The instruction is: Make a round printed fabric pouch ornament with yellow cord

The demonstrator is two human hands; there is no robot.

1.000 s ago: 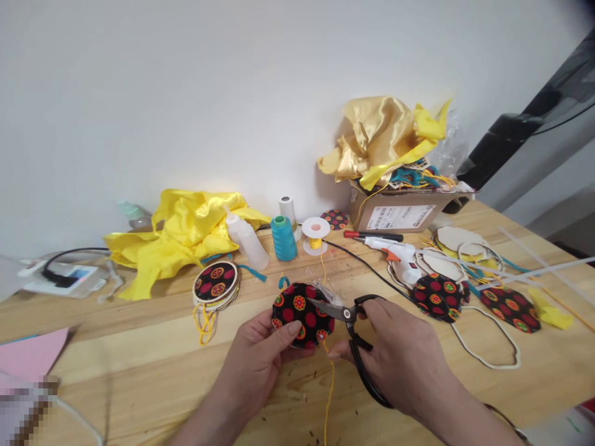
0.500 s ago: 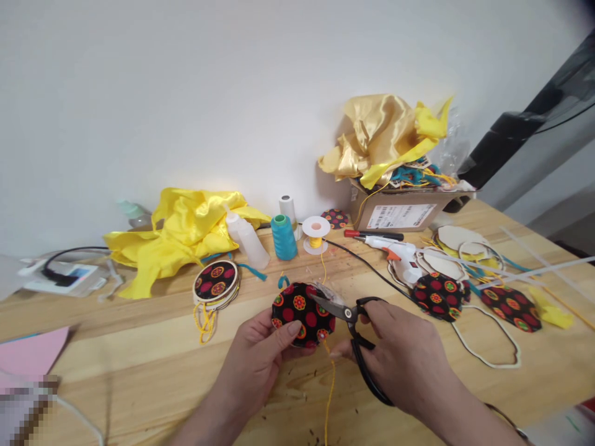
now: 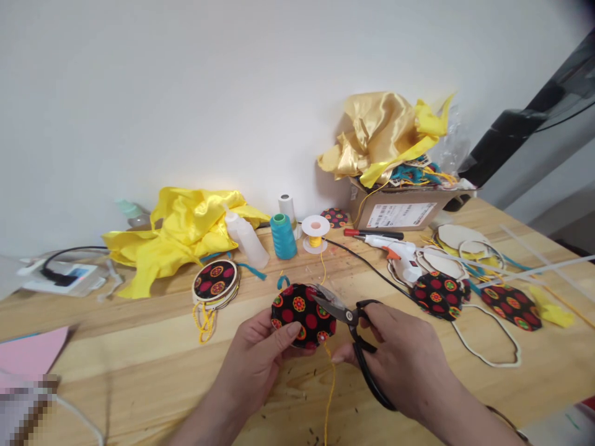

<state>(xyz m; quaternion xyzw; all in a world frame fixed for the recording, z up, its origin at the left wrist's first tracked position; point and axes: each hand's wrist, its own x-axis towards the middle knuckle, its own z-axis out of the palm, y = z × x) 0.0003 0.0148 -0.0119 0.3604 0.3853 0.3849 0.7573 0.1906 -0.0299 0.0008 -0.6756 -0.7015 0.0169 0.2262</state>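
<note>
Gripping the dark patterned fabric piece (image 3: 302,313) at the lower middle of the frame, the left hand (image 3: 263,347) pinched its left side with the thumb on top and fingers underneath, apparently to steady it while leaving the right edge exposed. The right hand (image 3: 409,350) grasped the scissors (image 3: 349,316) by their black handles, the blades pointing left over the piece's upper right; whether they touched the fabric could not be told. That angle seemed to keep the holding fingers away from the metal. A yellow cord (image 3: 330,390) hung from the lower right edge toward the bottom of the frame, between the hands.

Just above the piece, a white spool (image 3: 316,224) let a yellow strand run down behind it, perhaps set there for easy reach. Beside it stood a teal thread cone (image 3: 283,238), with a squeeze bottle (image 3: 251,241) farther left. Right of centre, a glue gun (image 3: 403,251) lay near a black cable (image 3: 362,260) that ran behind the right hand. Patterned pieces (image 3: 437,296) and pale frames crowded the right side, leaving the right hand less room there.
</note>
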